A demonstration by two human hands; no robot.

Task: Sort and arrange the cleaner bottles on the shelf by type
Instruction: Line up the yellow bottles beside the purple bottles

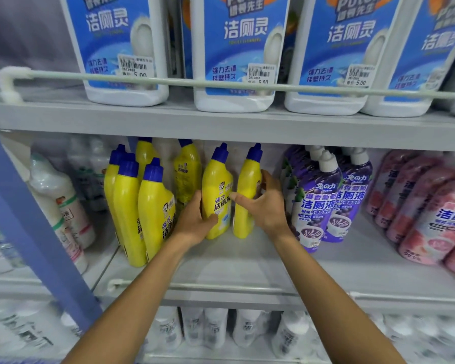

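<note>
Two yellow cleaner bottles with blue caps stand upright in the middle of the middle shelf point(247, 258). My left hand point(195, 222) wraps the lower body of the left yellow bottle point(217, 185). My right hand point(267, 203) grips the right yellow bottle point(247, 179) from its right side, thumb across the front. A cluster of several more yellow bottles point(142, 206) stands to the left, close to my left hand. Purple cleaner bottles point(318, 200) with white caps stand just right of my right hand.
Pink bottles point(431, 211) fill the shelf's right end. White bottles point(61, 200) stand at the far left behind a blue upright post point(37, 232). Large white jugs with blue labels point(237, 48) sit on the upper shelf behind a rail. More white bottles point(216, 329) fill the lower shelf.
</note>
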